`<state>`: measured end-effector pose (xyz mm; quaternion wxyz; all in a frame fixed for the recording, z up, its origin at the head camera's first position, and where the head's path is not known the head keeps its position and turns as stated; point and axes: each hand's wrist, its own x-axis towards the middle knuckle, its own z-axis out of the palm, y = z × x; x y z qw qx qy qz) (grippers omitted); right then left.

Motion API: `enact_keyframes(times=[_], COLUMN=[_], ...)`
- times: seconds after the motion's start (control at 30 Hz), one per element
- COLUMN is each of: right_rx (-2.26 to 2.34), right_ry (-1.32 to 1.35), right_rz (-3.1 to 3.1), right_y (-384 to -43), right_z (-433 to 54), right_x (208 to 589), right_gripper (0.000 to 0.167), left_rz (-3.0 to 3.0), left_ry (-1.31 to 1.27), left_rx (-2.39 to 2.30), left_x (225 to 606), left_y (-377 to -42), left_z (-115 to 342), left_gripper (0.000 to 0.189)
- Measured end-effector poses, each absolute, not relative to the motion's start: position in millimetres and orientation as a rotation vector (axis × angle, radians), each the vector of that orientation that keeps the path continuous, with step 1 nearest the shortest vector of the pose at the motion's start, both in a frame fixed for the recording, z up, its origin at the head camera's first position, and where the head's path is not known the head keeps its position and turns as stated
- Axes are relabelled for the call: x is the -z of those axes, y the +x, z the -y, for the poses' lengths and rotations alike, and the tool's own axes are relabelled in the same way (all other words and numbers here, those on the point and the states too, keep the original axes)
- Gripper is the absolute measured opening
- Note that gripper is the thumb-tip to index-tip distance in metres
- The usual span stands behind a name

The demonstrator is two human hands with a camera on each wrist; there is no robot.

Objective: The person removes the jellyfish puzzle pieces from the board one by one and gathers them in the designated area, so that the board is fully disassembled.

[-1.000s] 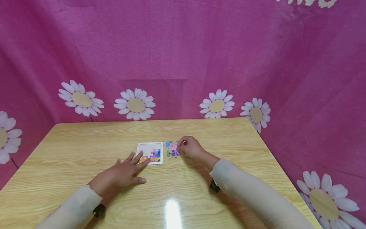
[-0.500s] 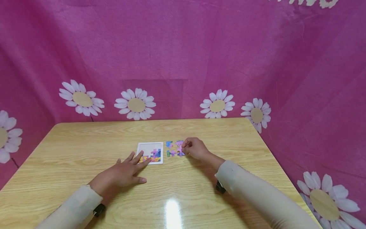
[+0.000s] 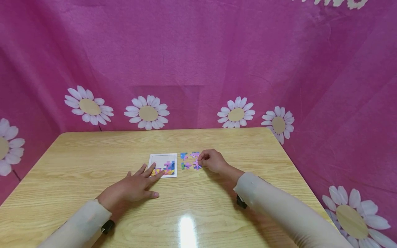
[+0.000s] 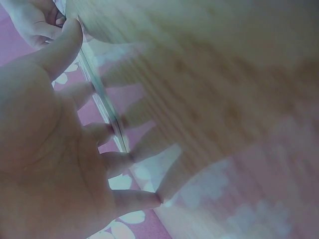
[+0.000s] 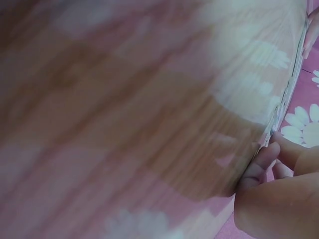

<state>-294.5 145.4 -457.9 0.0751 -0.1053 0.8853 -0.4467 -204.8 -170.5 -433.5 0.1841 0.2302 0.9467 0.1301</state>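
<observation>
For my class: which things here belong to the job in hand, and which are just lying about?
Belonging to the job:
white puzzle frame, partly filled
loose puzzle pieces beside it
left hand, over the frame
right hand, at the pieces

Just surroundings:
wooden table
pink flowered curtain
black wrist gear

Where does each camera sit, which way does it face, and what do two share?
Head: on the head, facing forward and down at the table, white frame and puzzle pieces; left hand, right hand and both sleeves show.
Left wrist: worn there, looking low along the table; the left hand shows, with part of the right hand top left.
Right wrist: worn there, looking low across the table; the right hand shows lower right.
Head and left wrist both show both hands.
</observation>
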Motion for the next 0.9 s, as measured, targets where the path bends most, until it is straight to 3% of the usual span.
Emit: enact_keyframes(times=[0.9], right_rx=[1.378], right_ry=[-0.276], right_rz=[-2.593], right_y=[-295.2], right_z=[-146.0], right_x=[458.0], right_gripper=[0.005], left_rz=[-2.658], left_ry=[0.601], left_rx=[-0.426], left_x=[426.3], left_y=[-207.2], left_z=[168.0], left_gripper=[0.074])
